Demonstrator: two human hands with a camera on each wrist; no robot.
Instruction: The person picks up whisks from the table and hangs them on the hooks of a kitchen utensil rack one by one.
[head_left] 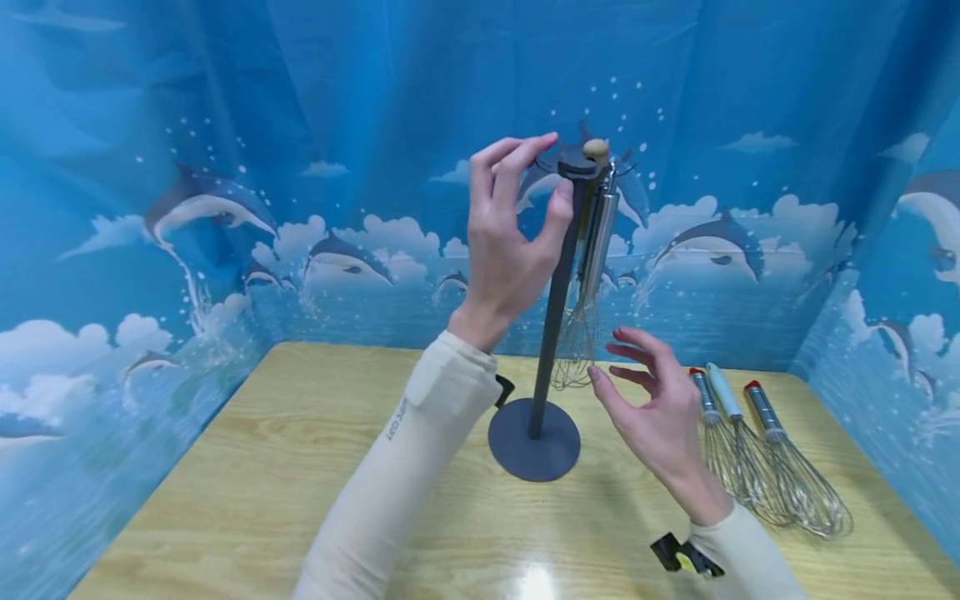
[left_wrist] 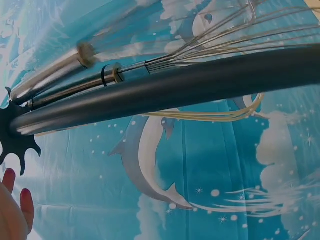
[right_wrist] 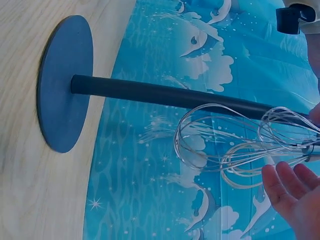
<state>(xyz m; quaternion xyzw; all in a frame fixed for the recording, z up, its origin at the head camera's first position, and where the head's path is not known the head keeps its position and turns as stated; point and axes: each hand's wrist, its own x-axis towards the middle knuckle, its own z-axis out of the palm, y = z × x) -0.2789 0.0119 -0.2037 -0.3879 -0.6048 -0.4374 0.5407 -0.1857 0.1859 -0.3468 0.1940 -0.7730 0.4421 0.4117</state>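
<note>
Beside left hand (head_left: 510, 242), hanging whisk (head_left: 588, 292), untouched

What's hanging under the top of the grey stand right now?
Under the stand's notched top, whisks hang beside the pole; the wrist views show at least two. The left hand hides the hooks on its side.

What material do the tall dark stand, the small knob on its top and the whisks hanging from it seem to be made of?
The tall dark grey stand with its round base looks like matte painted metal or plastic; its surface is even and shows no shine. The small tan knob on top looks like wood, judging by its colour. The hanging wire whisks look like polished steel: bright reflective handles and thin shiny wires.
</note>
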